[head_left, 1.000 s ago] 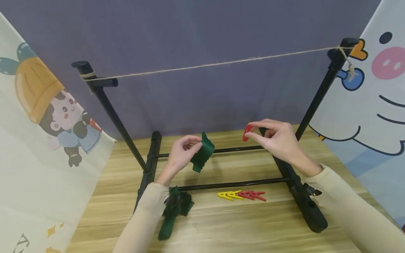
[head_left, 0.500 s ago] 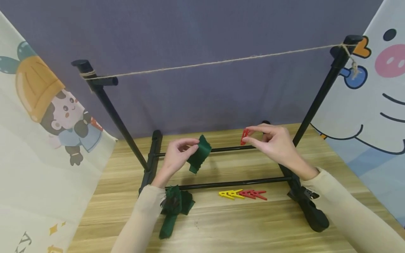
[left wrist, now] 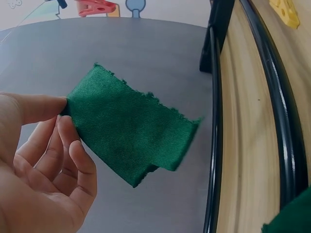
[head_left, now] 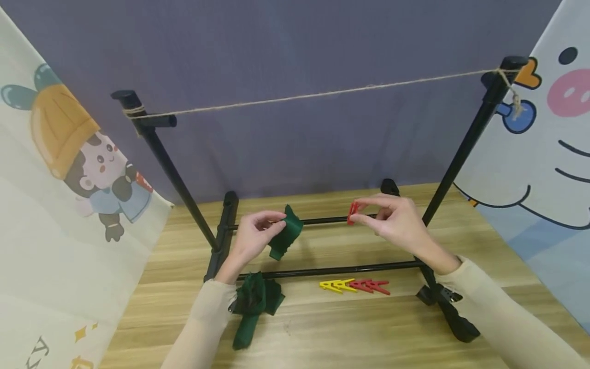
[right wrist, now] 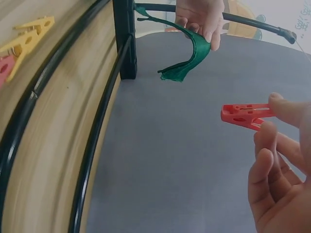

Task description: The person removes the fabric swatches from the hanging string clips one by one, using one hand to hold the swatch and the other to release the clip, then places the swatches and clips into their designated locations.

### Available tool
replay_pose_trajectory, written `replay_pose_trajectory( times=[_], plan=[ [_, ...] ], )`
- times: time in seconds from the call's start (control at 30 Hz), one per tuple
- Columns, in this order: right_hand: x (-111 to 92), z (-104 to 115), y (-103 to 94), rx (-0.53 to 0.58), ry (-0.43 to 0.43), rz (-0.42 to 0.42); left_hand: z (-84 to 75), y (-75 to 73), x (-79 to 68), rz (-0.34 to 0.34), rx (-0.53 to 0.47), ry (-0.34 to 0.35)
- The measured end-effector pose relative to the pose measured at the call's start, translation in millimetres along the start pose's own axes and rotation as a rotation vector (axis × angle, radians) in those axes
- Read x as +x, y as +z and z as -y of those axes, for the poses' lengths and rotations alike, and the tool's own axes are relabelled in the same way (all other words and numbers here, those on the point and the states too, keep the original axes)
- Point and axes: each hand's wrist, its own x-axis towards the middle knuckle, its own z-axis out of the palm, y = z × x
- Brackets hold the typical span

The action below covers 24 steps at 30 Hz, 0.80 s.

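Note:
Between thumb and fingers, my left hand (head_left: pixel 256 233) pinches a green cloth piece (left wrist: pixel 129 126) with frayed edges by one end. The rest of the cloth droops free over the rack's lower bars. On the right, my right hand (head_left: pixel 394 219) pinches a red clothespin (right wrist: pixel 247 115) by its handle ends, the other end pointing toward the cloth. A gap separates the clothespin from the cloth. Both hands are well below the twine (head_left: pixel 332 93) strung between the posts. A heap of more green cloth (head_left: pixel 252 300) lies on the table below my left wrist.
A black rack (head_left: pixel 454 166) stands on the wooden table (head_left: pixel 322 333), with two low crossbars (head_left: pixel 341 269). In front of the nearer crossbar lie yellow clothespins (head_left: pixel 338 285) and red clothespins (head_left: pixel 370 286) in a row. A grey backdrop (head_left: pixel 295 154) closes the rear.
Both hands have shifted slightly down and left in the head view, still holding the cloth and the red clothespin. The camera view has also moved a little.

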Motion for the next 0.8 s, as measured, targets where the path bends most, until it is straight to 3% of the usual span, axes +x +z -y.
replay_pose_trajectory(
  times=[0.5, 0.8],
  plan=[
    [-16.3, -8.2, 25.9, 0.124, 0.041, 0.054, 11.5, -12.7, -21.0, -0.021, 0.032, -0.042],
    [-25.3, -16.7, 41.2, 0.16, 0.099, 0.102, 18.4, -24.1, -36.8, 0.095, 0.049, -0.032]
  ],
)
